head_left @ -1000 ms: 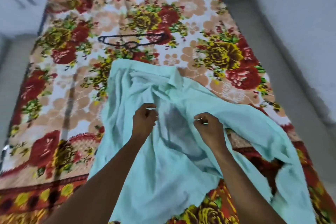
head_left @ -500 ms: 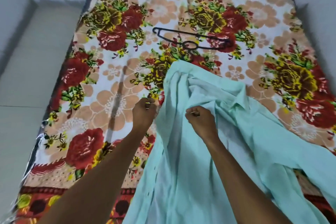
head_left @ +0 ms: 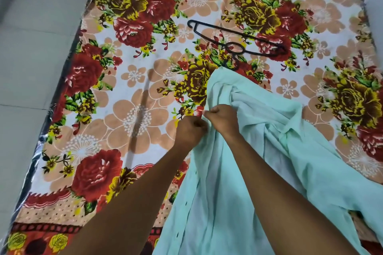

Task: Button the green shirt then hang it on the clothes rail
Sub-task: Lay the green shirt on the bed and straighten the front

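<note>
A pale green shirt [head_left: 275, 151] lies crumpled on a flowered bedspread, running from the middle to the lower right. Its left front edge shows a row of dark buttonholes near the bottom. My left hand [head_left: 189, 131] pinches that left edge of the shirt. My right hand [head_left: 220, 119] sits right beside it, fingers curled, gripping the shirt fabric at the same spot. The two hands touch or nearly touch. A black plastic hanger [head_left: 238, 40] lies flat on the bedspread just beyond the shirt's top.
The flowered bedspread [head_left: 134, 93] covers a mattress on the floor. Grey floor tiles [head_left: 27, 68] run along the left side. No clothes rail is in view.
My hands have come together at the shirt's left front edge; a second ago they were apart, each holding one side. The view has shifted left and closer.
</note>
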